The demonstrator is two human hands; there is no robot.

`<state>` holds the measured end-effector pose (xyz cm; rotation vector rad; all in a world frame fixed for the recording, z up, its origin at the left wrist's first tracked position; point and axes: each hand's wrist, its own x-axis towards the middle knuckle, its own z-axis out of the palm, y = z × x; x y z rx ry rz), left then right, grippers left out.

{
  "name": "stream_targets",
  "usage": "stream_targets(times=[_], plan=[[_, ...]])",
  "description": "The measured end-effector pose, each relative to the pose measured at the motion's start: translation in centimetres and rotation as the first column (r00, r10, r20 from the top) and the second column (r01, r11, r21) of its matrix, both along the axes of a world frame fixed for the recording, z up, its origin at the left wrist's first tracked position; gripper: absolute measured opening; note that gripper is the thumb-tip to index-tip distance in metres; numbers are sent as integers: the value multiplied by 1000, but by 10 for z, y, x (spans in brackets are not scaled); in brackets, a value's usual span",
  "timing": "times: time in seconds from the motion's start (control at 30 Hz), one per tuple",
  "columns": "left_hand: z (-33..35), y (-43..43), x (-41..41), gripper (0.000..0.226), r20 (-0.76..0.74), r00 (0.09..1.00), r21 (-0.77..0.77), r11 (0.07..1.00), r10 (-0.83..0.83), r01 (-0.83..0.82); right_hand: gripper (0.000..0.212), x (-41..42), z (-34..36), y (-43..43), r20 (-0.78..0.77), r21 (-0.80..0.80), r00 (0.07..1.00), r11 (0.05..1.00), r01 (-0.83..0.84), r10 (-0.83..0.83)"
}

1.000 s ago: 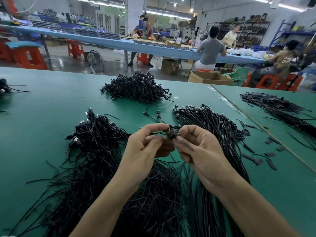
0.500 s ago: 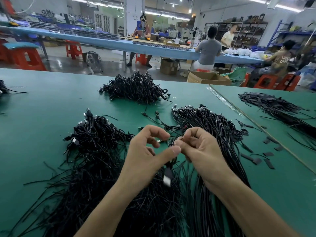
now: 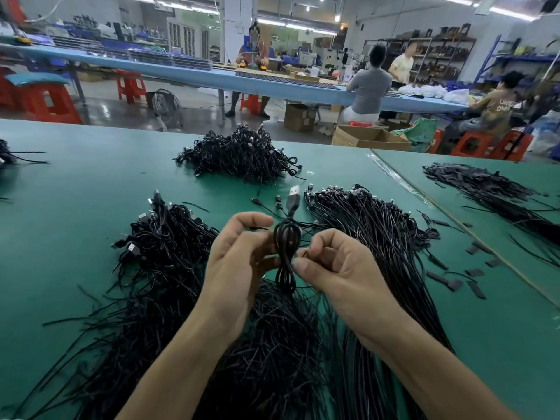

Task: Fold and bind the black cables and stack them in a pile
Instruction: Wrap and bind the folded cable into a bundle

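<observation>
You have the folded cable [image 3: 285,268] upright between your hands, above the loose cables [image 3: 272,334] on the green table [image 3: 75,192], with its USB plug [image 3: 293,196] pointing up and away from you. Your left hand [image 3: 239,265] pinches the loops at their waist from one side, and your right hand [image 3: 342,271] pinches the same spot with thumb and forefinger; I cannot tell whether a tie is already round it. Bind right at that narrow waist, squeeze the loops flat and even before you twist, and line the plug up with them so nothing springs loose. By my judgement it then belongs on the bound pile [image 3: 239,156] at the far side
</observation>
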<state>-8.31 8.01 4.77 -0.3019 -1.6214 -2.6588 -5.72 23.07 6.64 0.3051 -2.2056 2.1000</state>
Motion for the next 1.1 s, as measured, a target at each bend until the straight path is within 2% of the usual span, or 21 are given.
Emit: stream_targets(times=[0.1,0.2,0.27,0.33,0.4,0.47,0.53,0.6,0.67,0.77,0.87,0.93,1.0,1.03,1.1], plan=[[3,1,3,8,-98,995,-81,997,-18,10,26,-2,-2,2,57,-91,998,996,11,-6],[-1,6,4,24,-195,979,-190,981,-64,26,24,-7,2,7,54,-155,998,988,26,-18],[-6,9,4,33,-238,971,-323,944,-10,-69,25,-10,2,9,27,-143,998,988,66,-62],[-11,9,3,39,-286,956,-453,869,69,-199,28,-11,3,9,-8,-133,996,987,92,-94],[-15,8,1,40,-261,962,-526,824,80,-211,29,-11,3,8,-38,-142,994,985,101,-107],[-16,8,1,36,-216,975,-547,821,53,-166,29,-11,5,7,-67,-172,991,980,99,-112],[-16,7,1,30,-160,985,-504,853,63,-137,29,-9,7,5,-91,-173,992,982,69,-86],[-11,7,2,23,-46,998,-343,937,53,-66,29,-6,7,2,-89,-154,995,987,38,-52],[-7,6,2,22,44,999,-177,984,16,-8,28,-2,6,0,-53,-185,999,983,1,-11],[-2,2,-1,8,77,997,-79,996,-25,31,30,-1,1,-2,14,-203,1000,979,1,2],[-1,-3,-4,21,77,991,-19,994,-109,111,33,-2,-6,-3,71,-130,997,991,32,-23],[-4,-6,-5,28,-49,993,-212,973,-109,97,34,-5,-11,-2,126,-144,992,989,39,-21],[-10,-9,-7,53,-152,974,-460,884,-168,81,34,-11,-18,2,194,-194,980,978,73,-34],[-11,-10,-7,64,-162,968,-519,851,-192,82,33,-14,-22,3,229,-216,973,973,86,-36],[-14,-11,-9,72,-164,967,-560,825,-194,71,30,-19,-29,6,276,-234,961,969,73,-5]])
